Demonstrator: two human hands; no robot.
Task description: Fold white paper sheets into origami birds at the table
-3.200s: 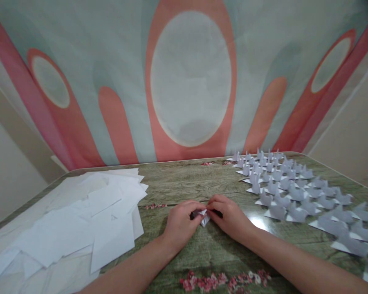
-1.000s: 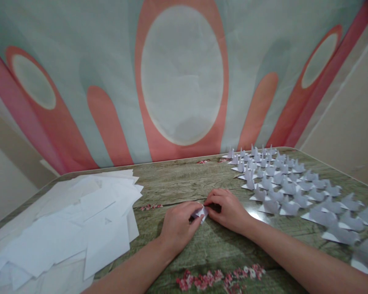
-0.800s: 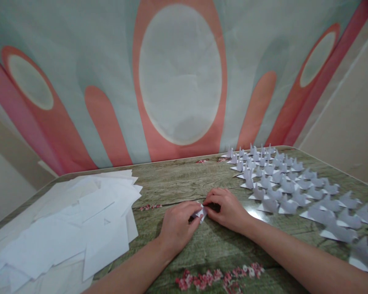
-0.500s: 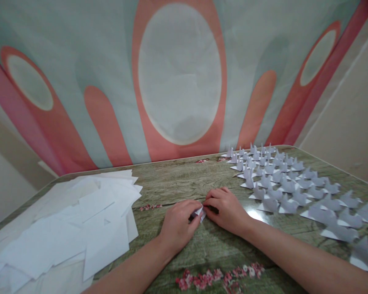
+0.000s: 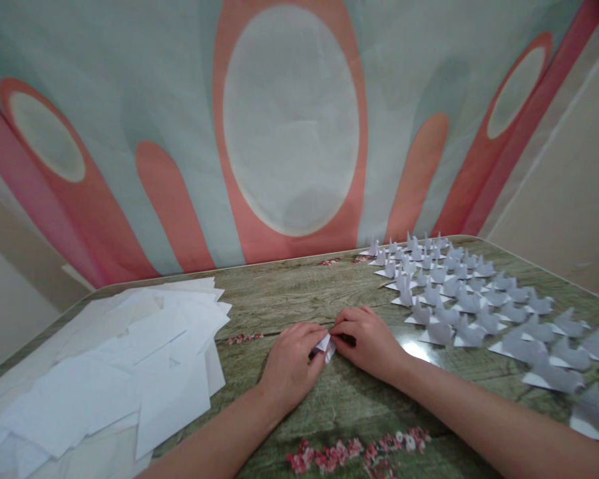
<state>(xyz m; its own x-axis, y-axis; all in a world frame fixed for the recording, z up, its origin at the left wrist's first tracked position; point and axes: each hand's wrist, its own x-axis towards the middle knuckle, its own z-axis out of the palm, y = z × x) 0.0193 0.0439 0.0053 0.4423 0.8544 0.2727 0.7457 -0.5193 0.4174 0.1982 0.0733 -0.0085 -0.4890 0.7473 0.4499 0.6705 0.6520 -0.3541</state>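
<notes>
Near the middle of the table, a small piece of folded white paper (image 5: 323, 343) is pinched between my two hands. My left hand (image 5: 294, 359) grips it from the left with thumb and fingers closed. From the right, my right hand (image 5: 367, 339) holds its far edge, fingertips pressed together. Much of the paper is hidden behind the fingers, so its full shape does not show. Off to the right, several rows of folded white paper birds (image 5: 469, 303) stand upright on the table.
A loose, overlapping pile of white paper sheets (image 5: 104, 359) covers the left of the table. The wood-patterned tabletop (image 5: 279, 293) has printed pink flowers. Behind it hangs a backdrop (image 5: 289, 120) with coral and grey-green shapes.
The hands stay in nearly the same place on the folded paper. My left fingers have shifted slightly, and a little more of the white paper shows between them.
</notes>
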